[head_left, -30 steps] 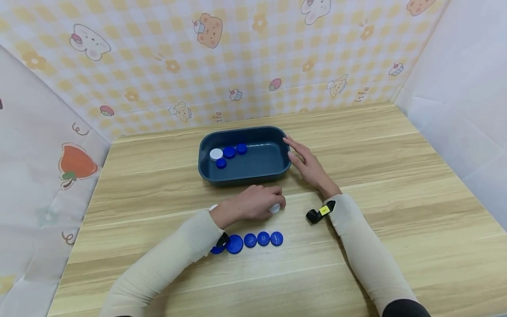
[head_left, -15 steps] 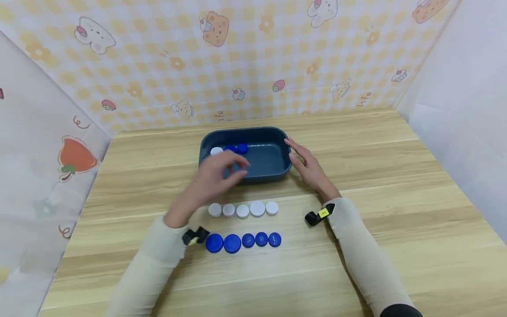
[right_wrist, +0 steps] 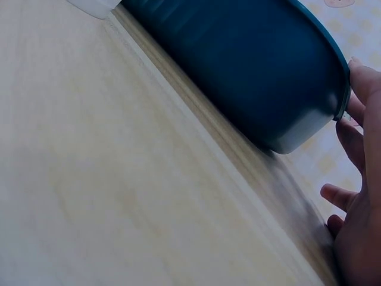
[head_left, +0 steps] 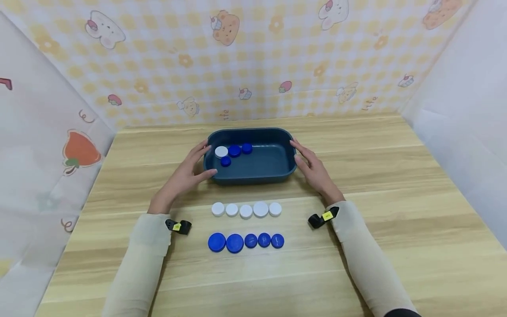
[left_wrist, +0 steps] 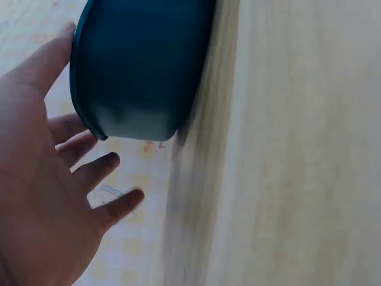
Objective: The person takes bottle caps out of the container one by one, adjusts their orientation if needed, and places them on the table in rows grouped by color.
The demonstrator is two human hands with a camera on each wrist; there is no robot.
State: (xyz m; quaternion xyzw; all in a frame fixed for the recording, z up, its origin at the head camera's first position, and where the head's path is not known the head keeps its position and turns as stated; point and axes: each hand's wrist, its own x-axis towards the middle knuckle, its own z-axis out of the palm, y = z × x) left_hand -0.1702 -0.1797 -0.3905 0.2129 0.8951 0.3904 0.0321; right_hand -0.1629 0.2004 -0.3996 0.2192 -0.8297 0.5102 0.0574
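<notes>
A dark blue-green rectangular box [head_left: 264, 166] stands on the table, holding one white bottle cap [head_left: 221, 152] and three blue caps [head_left: 234, 151] in its left part. My left hand [head_left: 182, 178] is at the box's left end, thumb on the front rim and fingertips along the end rim. At the right end, my right hand [head_left: 315, 174] touches the rim with its thumb and fingertips. Both hands have extended, spread fingers; the left wrist view shows the lower left fingers [left_wrist: 122, 208] off the box. Neither hand holds a cap.
In front of the box lies a row of several white caps [head_left: 246, 211]. Nearer is a row of several blue caps [head_left: 251, 241], two of them larger. A checked cloth [head_left: 253, 57] hangs behind the wooden table [head_left: 376, 211].
My left hand has left the right end of the white row, where it was at a white cap, and moved up and left to the box's left end. My right hand has stayed at the box.
</notes>
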